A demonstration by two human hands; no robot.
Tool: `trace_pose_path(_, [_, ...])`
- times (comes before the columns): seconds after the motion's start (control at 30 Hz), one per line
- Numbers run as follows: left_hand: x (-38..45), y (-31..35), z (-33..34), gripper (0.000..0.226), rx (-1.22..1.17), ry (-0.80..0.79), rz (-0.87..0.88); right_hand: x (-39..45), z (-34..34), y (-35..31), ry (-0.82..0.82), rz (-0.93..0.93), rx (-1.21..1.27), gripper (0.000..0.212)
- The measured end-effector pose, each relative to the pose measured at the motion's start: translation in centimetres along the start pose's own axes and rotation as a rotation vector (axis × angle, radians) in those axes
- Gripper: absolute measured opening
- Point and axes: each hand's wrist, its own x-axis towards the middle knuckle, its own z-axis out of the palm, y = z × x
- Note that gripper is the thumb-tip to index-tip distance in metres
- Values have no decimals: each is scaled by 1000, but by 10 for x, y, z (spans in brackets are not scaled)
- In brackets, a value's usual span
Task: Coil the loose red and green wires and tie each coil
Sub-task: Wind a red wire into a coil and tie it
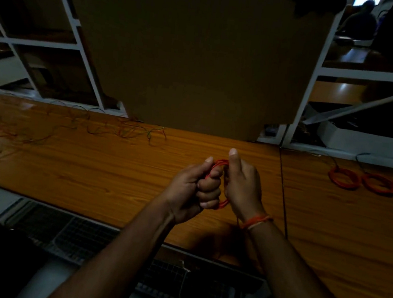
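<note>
Above the bench (93,163), just in front of the brown board (194,59), both hands hold one small red coil (220,163) between them. The left hand (193,191) has its fingers (208,188) curled into a fist round the coil, thumb raised; the right hand (242,187) grips the coil's other side, thumb up, though how its remaining fingers lie cannot be told. The coil shows as several tight red turns, emerging above the fists and again below them; whether it is tied yet cannot be determined. Well to the right of the board, two finished red coils (362,181) lie flat on the bench, each a neat ring with a dark tail. To the left of the board, a loose tangle (68,124) of thin red and green wire is spread along the bench, uncoiled. Judgement: the work is partly done, with the third coil in hand and most of the loose wire outstanding.
</note>
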Motion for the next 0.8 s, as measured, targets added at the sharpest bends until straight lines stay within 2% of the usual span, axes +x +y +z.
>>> trace_pose_path(0.1, [-4,4,-8,37,-136,53,27,-4,-7,1,-203,142,269,57])
trace_pose_path(0.17, [-8,10,-18,36,-259,38,47,-9,-17,9,-305,196,298,52])
trace_pose_path(0.23, [-12,19,-25,35,-325,55,95,-17,-26,18,-388,236,277,35])
trace_pose_path(0.3, [-16,28,-28,45,-343,124,157,-27,-33,31,-452,218,265,11])
trace_pose_path(0.33, [-18,32,-29,50,-351,166,189,-31,-36,38,-463,194,258,9])
trace_pose_path(0.43, [-23,42,-35,57,-399,229,263,-44,-48,59,-384,155,280,14])
trace_pose_path(0.53, [-26,45,-39,48,-458,266,281,-52,-56,72,-220,244,425,14])
trace_pose_path(0.8, [-30,44,-41,32,-430,362,321,-67,-66,78,-136,215,115,11])
